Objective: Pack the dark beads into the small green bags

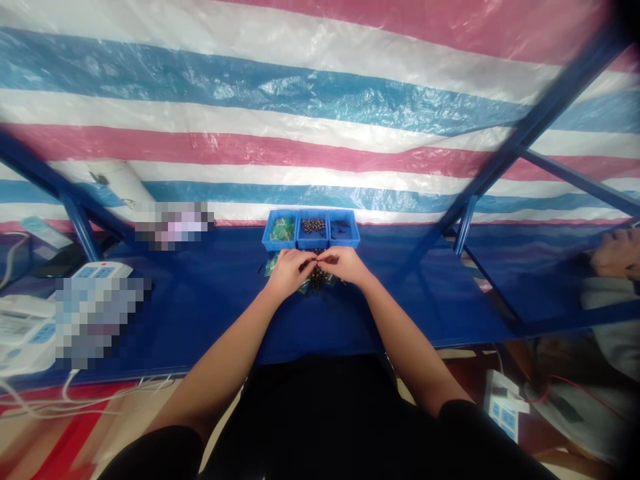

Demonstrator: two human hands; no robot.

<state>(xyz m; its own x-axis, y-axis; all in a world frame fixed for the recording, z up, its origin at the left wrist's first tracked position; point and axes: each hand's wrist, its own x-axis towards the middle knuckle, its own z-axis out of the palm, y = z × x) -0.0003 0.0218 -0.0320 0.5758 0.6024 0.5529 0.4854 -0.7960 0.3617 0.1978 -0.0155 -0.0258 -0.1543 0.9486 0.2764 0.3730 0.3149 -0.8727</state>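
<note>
My left hand (293, 270) and my right hand (345, 264) meet over the blue table, fingertips pinched close together. Between them is a small dark piece, too small to name. Below the fingers lies a heap of small dark and brass-coloured parts (319, 280), with bits of green-tinted clear plastic (271, 264) beside it. Just beyond my hands three blue bins stand in a row. The left bin (273, 245) holds green-tinted plastic pieces, the middle bin (313, 244) small brass-and-dark parts, and the right bin (353, 235) thin dark pieces.
White power strips (107, 269) with cables lie at the table's left. A blue metal frame (500, 160) rises on both sides before a striped plastic sheet (320, 87). At far right another person's hand (617, 253) shows. A further power strip (504, 407) sits lower right.
</note>
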